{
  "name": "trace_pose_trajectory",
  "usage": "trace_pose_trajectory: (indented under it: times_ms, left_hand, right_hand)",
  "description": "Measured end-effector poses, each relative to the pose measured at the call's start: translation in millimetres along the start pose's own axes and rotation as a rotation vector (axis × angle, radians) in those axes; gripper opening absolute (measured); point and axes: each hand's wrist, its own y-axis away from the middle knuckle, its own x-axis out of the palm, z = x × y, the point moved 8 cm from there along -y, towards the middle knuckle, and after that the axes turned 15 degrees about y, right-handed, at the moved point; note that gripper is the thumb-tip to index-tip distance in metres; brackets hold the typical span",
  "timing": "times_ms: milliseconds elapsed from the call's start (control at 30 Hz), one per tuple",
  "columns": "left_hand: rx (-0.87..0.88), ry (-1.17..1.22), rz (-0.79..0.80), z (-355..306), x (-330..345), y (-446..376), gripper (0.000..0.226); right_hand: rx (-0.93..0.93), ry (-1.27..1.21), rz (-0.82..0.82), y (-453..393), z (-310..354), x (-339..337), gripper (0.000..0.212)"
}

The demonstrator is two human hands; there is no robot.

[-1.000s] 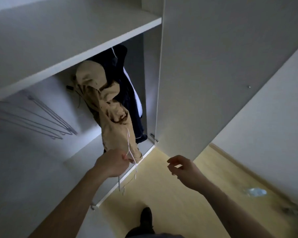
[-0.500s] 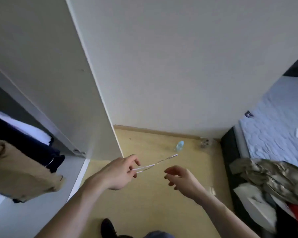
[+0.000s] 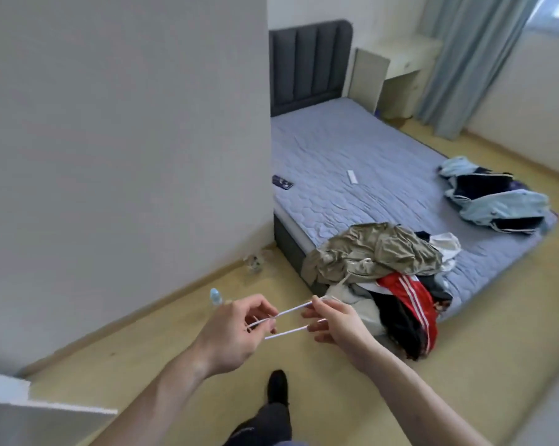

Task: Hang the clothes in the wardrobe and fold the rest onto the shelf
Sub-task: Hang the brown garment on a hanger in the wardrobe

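A thin white wire hanger (image 3: 287, 321) stretches between my two hands above the wooden floor. My left hand (image 3: 236, 336) pinches its left end, and my right hand (image 3: 336, 323) holds its right end with curled fingers. A heap of clothes (image 3: 377, 262) lies on the near corner of the bed, with an olive garment on top and a red one with white stripes (image 3: 410, 300) hanging over the edge. More clothes, light blue and dark (image 3: 493, 197), lie at the bed's far right corner. The wardrobe's inside is out of view.
A white wardrobe panel (image 3: 126, 140) fills the left half. The bed (image 3: 368, 175) with a grey-blue mattress and dark headboard stands ahead. A small bottle (image 3: 215, 296) lies on the floor by the wall. My shoe (image 3: 277, 386) shows below. A desk and curtain stand at the back right.
I have turned away from the wardrobe toward the bed. My left hand carried the wire hanger out, and my right hand has taken hold of its other end.
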Motion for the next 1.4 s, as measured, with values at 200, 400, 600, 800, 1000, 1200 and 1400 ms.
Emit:
trace_pose_trajectory:
  times_ms: [200, 400, 600, 800, 1000, 1200, 1400]
  left_hand:
    - [0.026, -0.003, 0.364, -24.3, 96.8, -103.8, 0.007]
    - [-0.012, -0.088, 0.465, -18.3, 155.3, -221.9, 0.011]
    - [-0.146, -0.176, 0.487, 9.2, 188.3, -337.9, 0.013]
    - [-0.268, -0.263, 0.594, 29.1, 253.1, -429.8, 0.018]
    - [-0.443, -0.208, 0.530, 47.9, 329.5, -507.8, 0.023]
    - [-0.542, -0.228, 0.432, 72.0, 403.2, -576.8, 0.033]
    - [-0.644, -0.298, 0.352, 123.7, 479.9, -634.5, 0.043]
  right_hand:
    - [0.060, -0.108, -0.265, -32.3, -25.9, -116.3, 0.018]
    - [0.130, -0.043, -0.437, -81.0, -49.9, -226.4, 0.006]
    - [0.225, 0.013, -0.547, -115.2, -72.5, -321.5, 0.012]
    - [0.262, -0.042, -0.620, -132.6, -86.9, -401.0, 0.020]
    - [0.289, -0.095, -0.605, -183.0, -103.9, -477.6, 0.022]
    - [0.279, -0.010, -0.441, -267.6, -125.4, -548.6, 0.022]
    - [0.273, 0.080, -0.318, -359.0, -170.6, -615.7, 0.026]
